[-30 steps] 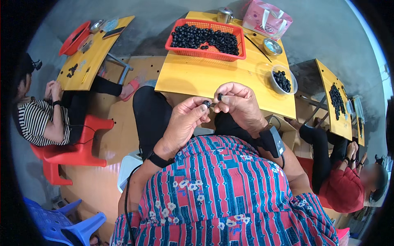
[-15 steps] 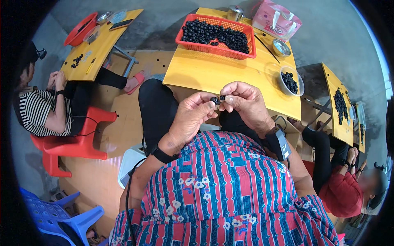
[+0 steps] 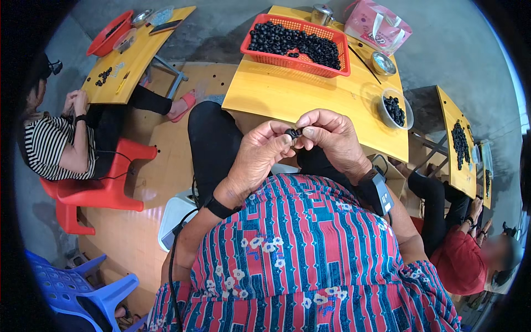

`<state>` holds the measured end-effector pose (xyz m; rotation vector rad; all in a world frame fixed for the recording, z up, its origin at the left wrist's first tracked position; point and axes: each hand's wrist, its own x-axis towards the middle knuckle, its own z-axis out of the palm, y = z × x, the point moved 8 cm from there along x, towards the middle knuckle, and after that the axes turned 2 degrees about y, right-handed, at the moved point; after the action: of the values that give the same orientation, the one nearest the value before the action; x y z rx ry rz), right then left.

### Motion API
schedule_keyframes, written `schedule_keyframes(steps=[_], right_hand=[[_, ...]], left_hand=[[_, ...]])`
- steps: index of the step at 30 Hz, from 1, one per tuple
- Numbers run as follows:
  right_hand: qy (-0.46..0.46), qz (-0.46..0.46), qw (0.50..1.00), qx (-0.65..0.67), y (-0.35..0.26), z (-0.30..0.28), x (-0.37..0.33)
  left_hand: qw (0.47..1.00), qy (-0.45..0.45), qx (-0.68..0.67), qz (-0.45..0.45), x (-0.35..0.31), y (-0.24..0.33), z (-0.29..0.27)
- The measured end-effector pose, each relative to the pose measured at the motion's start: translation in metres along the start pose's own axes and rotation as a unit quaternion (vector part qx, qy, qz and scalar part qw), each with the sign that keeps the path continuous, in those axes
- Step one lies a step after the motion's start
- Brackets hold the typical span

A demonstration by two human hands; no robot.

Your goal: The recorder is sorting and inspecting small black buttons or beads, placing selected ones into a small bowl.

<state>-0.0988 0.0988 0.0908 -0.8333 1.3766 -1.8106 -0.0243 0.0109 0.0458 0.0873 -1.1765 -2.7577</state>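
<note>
Pinched between the thumb and fingers of my left hand (image 3: 255, 154) is a small round black part (image 3: 291, 133). My right hand (image 3: 336, 139) grips a second, smaller black piece (image 3: 299, 132) with thumb and forefinger. The two pieces meet in front of my lap, near the table's front edge; whether one sits inside the other I cannot tell. On the yellow table (image 3: 310, 105) ahead stands a red plastic basket (image 3: 296, 62) with many black ring-like parts in it. A clear round tub (image 3: 408, 117) at the table's right side holds more small black pieces.
Farther back on the table are a metal canister (image 3: 322, 15), a pink bag (image 3: 378, 26), a small dish (image 3: 383, 64) and a dark thin rod (image 3: 364, 64). Co-workers sit at tables on both sides. A red stool (image 3: 105, 185) and blue chair (image 3: 66, 285) stand left.
My hands have come slightly closer, bringing the two black pieces together. The view has shifted a little, and both hands keep their pinch.
</note>
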Motion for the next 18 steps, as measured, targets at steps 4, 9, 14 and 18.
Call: schedule_keyframes(steps=[4,9,14,18], right_hand=[[0.005,0.003,1.0,0.004,0.0013,-0.0008,-0.0005],[0.012,0.008,1.0,-0.014,0.0021,-0.0024,-0.0009],[0.015,-0.006,0.998,-0.065,-0.0005,-0.0042,0.001],[0.019,-0.015,0.995,-0.101,0.0001,-0.0053,0.0014]], left_hand=[[1.0,0.001,-0.004,0.001,0.0003,-0.0015,-0.0011],[1.0,0.007,0.02,0.005,0.0005,0.0001,-0.001],[0.998,0.016,0.06,0.004,0.0024,-0.0018,-0.007],[0.995,0.025,0.097,0.026,0.0014,0.0024,-0.0061]])
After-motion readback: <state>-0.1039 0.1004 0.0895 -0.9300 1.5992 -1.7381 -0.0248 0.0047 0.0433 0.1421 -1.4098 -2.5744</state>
